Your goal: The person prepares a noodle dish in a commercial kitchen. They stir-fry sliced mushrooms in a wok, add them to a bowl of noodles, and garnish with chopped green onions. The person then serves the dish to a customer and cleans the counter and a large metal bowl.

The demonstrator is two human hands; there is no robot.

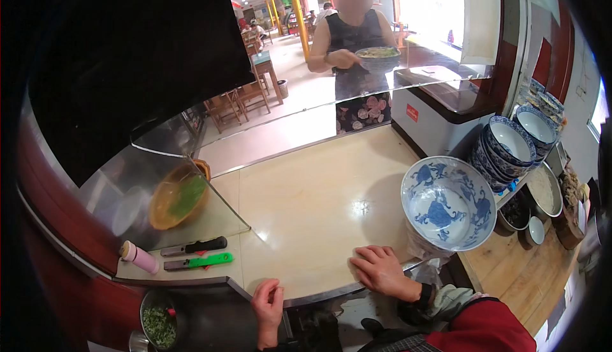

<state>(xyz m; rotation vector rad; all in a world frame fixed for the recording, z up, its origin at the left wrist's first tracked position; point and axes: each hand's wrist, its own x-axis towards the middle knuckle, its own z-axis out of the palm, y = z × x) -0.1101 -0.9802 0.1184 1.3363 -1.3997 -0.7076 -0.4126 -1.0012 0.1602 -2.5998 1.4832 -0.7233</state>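
My left hand (268,302) hovers at the counter's near edge, its fingers loosely curled with nothing visible in them. My right hand (380,270) rests palm down on the cream counter (306,208), fingers slightly apart. Just beyond it and to the right stands a large blue-and-white bowl (447,203) with clear plastic about its base. Left of my left hand, a black-handled tool (205,245) and a green-handled tool (210,260) lie side by side, near a pink cylindrical container (139,257).
Behind a clear screen (306,108), a person (356,31) holds a filled bowl (377,58). Stacked bowls (509,146) and food containers (540,189) stand at right. A basket with greens (179,199) is at left; a metal pot of chopped greens (159,325) sits at lower left.
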